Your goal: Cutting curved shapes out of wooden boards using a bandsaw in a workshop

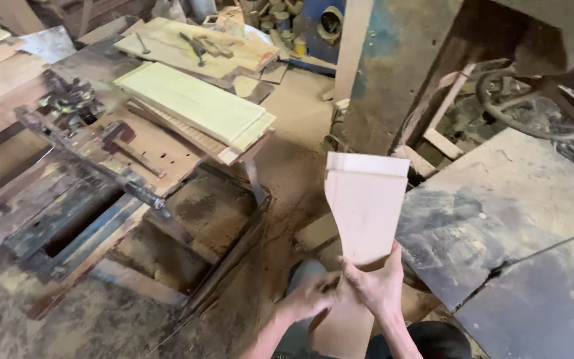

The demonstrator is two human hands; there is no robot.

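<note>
Head view, both hands' grip low on pale board (365, 213)

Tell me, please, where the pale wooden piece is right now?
In the head view, the pale wooden piece stands upright at lower centre, gripped at its bottom by both hands, left hand and right hand, beside the dusty metal table.

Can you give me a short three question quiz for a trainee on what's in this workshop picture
1. True or false: both hands grip the pale cut wooden piece at its lower end.
2. What lies on the reddish bench at left? A) a stack of pale green panels B) a bucket C) a ladder
3. On which side of the piece is the dusty grey machine table?

Key: 1 true: left hand and right hand both hold it. 2 A, the pale green panels. 3 The right.
</note>
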